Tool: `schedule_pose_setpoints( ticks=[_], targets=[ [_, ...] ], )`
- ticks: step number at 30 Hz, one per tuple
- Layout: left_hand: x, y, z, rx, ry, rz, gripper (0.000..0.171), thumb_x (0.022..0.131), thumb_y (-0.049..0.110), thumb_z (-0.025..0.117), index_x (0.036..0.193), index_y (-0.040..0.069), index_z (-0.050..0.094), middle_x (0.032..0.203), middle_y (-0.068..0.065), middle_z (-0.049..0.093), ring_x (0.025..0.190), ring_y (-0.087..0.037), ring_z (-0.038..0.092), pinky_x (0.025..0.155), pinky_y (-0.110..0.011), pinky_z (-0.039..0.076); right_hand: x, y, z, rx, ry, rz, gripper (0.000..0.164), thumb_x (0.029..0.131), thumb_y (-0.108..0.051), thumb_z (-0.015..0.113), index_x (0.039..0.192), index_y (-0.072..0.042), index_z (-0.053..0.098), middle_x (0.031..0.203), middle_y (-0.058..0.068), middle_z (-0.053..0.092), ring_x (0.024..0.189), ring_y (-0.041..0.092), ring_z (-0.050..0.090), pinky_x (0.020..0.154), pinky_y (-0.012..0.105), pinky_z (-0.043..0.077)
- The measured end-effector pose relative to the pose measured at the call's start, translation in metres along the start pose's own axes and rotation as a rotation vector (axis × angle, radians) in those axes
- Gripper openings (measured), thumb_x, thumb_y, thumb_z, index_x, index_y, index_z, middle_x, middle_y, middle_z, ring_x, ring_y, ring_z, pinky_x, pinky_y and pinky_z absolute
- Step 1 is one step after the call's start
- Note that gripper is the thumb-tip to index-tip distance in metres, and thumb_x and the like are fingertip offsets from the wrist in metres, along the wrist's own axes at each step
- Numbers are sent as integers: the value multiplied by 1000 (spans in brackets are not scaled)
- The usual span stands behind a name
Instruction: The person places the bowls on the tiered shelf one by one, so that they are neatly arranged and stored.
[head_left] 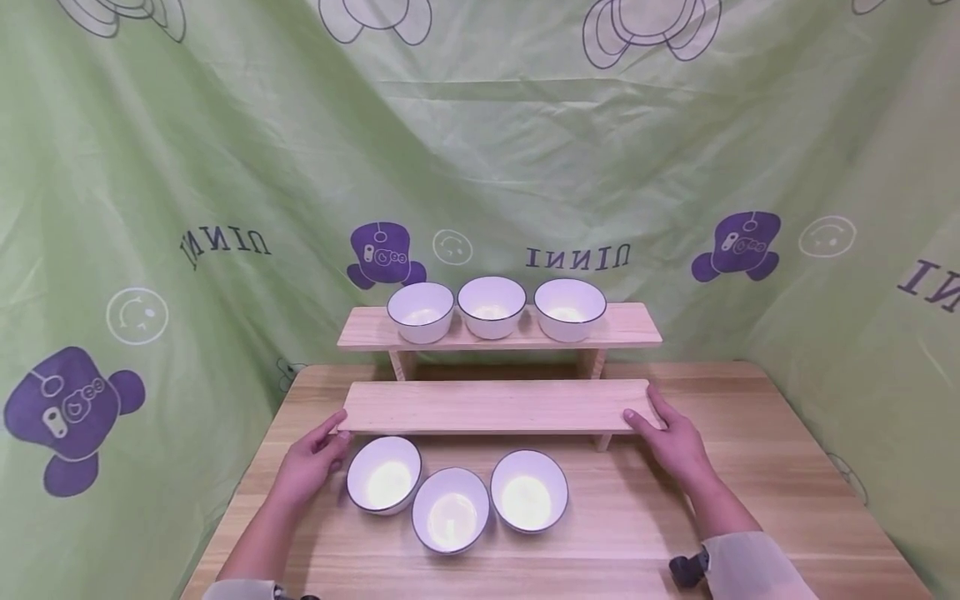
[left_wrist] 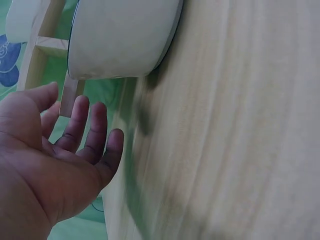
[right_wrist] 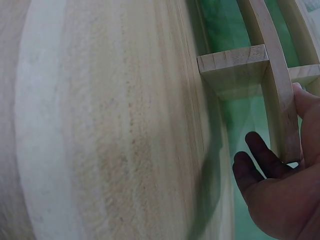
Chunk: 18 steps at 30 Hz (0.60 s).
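My left hand (head_left: 311,458) and right hand (head_left: 675,442) pinch opposite ends of the front wooden shelf (head_left: 491,407), its long axis crosswise between them (neither hand nearer), just beyond three dark-rimmed white bowls (head_left: 450,510).

Three far bowls (head_left: 492,310) stand on the rear shelf (head_left: 633,327); the front shelf (head_left: 495,407) is nearer, with three near bowls (head_left: 451,511) before it on the table (head_left: 765,475).

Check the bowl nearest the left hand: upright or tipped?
Upright. The head view shows the bowl mouth-up beside the left hand; the left wrist view shows its base on the table.
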<state>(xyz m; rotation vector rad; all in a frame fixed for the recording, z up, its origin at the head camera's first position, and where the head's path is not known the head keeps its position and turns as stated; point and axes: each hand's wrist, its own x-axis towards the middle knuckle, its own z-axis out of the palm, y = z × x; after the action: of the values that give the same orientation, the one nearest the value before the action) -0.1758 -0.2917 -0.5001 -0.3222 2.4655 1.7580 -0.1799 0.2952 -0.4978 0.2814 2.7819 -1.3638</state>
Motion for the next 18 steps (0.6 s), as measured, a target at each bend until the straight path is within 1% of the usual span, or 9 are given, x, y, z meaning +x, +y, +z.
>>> schedule_pose_setpoints(
  ticks=[4,7,10,13,14,15,17,18],
  targets=[
    [-9,0,1,44,-26,29,65,102,36,69,160,24,43,141,-17,57,122,-29,63,93,-28,57,0,-1,0,8,-13,12,96,95,-69,60,167,-20,17,169,19,16,152,51,17,122,62,18],
    [-16,1,1,88,-74,74,71,100,40,70,162,23,39,150,-17,51,133,-36,57,99,-31,54,-1,0,-1,10,-19,13,97,95,-69,60,167,-20,16,169,19,15,152,51,16,122,62,17],
    [-23,0,1,112,-136,133,75,99,37,72,163,22,35,156,-20,45,139,-42,50,106,-40,50,-1,0,-1,9,-23,12,97,96,-69,60,167,-19,16,169,19,15,152,51,16,122,63,17],
    [-29,-2,2,104,-220,197,80,97,27,75,164,20,32,160,-22,39,142,-46,43,111,-49,45,-1,0,-1,5,-28,13,97,96,-69,59,167,-20,15,169,20,15,151,52,16,122,63,17],
    [-30,-3,3,108,-247,221,83,96,23,77,164,19,31,161,-23,38,143,-47,42,112,-48,43,-1,-1,-1,3,-29,13,97,95,-70,59,167,-21,15,169,20,14,151,53,16,122,63,17],
    [-32,-5,3,109,-271,242,87,93,20,80,165,18,30,162,-23,36,144,-48,40,113,-44,42,-1,-1,-1,2,-31,14,97,95,-70,58,167,-21,14,169,20,14,151,53,16,122,63,17],
    [-34,-7,4,116,-311,273,96,87,17,85,165,15,28,165,-21,32,149,-47,32,116,-30,35,-1,0,-1,-3,-34,13,97,95,-70,58,167,-21,14,169,21,14,151,53,16,121,64,17],
    [-35,-8,5,120,-328,284,101,84,16,87,165,13,27,166,-21,29,150,-46,28,115,-24,31,-1,0,-1,-4,-35,12,98,95,-70,58,167,-20,14,169,21,14,151,53,16,121,64,17]
  ],
)
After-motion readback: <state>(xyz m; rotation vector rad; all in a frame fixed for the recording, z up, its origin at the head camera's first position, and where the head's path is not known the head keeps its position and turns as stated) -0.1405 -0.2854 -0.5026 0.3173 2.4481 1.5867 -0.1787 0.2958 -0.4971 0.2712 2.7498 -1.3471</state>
